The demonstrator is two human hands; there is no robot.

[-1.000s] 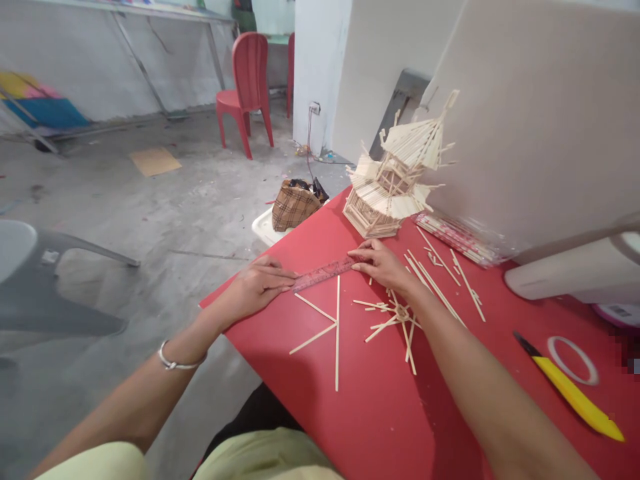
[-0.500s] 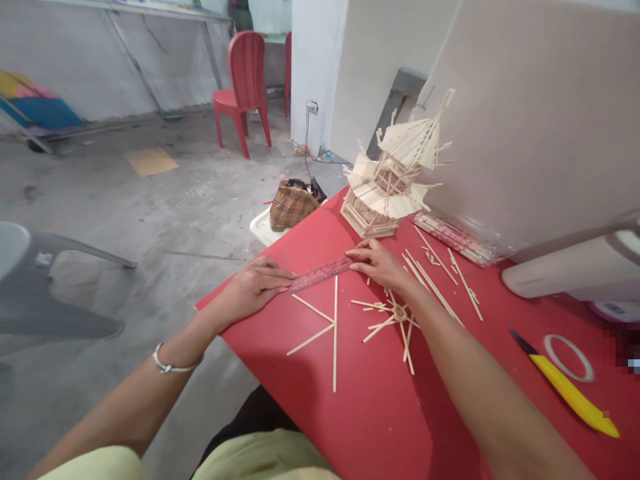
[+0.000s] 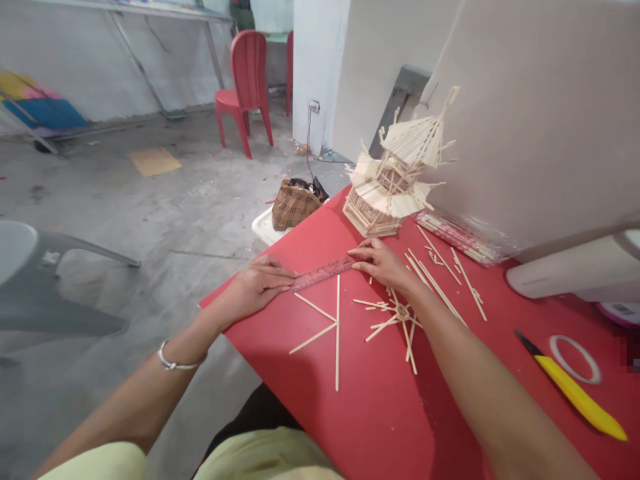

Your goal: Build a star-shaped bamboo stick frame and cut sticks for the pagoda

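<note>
A clear ruler (image 3: 323, 272) lies on or just above the red tabletop (image 3: 310, 393), slanting up to the right. My left hand (image 3: 257, 287) has its fingers closed on the left end. At the other end, my right hand (image 3: 381, 263) pinches the ruler between thumb and fingers. Just below the ruler, one long thin wooden stick (image 3: 337, 347) lies with two shorter sticks (image 3: 314, 338) meeting it near its middle. Right of these, partly behind my right forearm, rests a star-shaped stick piece (image 3: 403, 312) with spokes around a small ring.
A tiered stick pagoda (image 3: 385, 193) stands at the table's far corner. Loose sticks (image 3: 435, 287), a bagged stick pack (image 3: 465, 237), a white roll (image 3: 565, 267), a tape ring (image 3: 575, 359) and a yellow cutter (image 3: 580, 397) lie right. A plaid bag (image 3: 295, 205) sits beyond the table edge.
The whole view has shifted slightly. Both hands stay on the ruler's ends, and the ruler and sticks keep their places on the table.
</note>
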